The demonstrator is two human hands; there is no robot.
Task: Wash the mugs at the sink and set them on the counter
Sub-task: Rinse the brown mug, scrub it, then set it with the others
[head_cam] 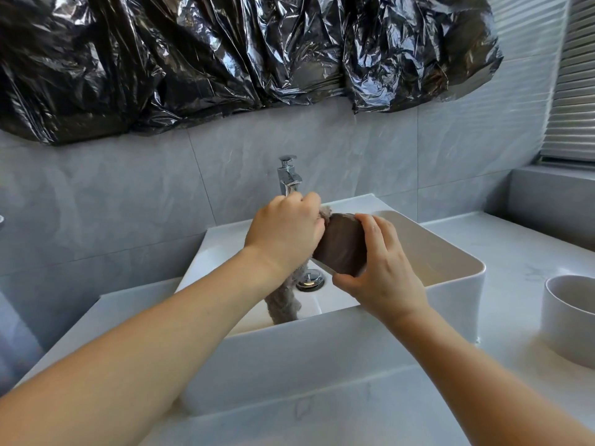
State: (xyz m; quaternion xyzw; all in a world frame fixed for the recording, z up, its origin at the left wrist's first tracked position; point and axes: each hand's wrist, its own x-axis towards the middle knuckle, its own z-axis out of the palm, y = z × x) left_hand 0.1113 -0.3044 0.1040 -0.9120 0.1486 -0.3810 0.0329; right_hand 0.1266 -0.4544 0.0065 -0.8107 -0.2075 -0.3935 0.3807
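A dark brown mug is held on its side over the white sink, its mouth turned to the left. My right hand grips its body from the right. My left hand grips a grey cloth against the mug's mouth; the cloth's tail hangs down into the basin. The mug's handle is hidden. A white mug stands upright on the counter at the right edge.
A chrome tap rises behind the basin, just above my left hand. The chrome drain plug sits in the basin floor. Black plastic sheeting hangs on the wall above. A grey ledge is at far right.
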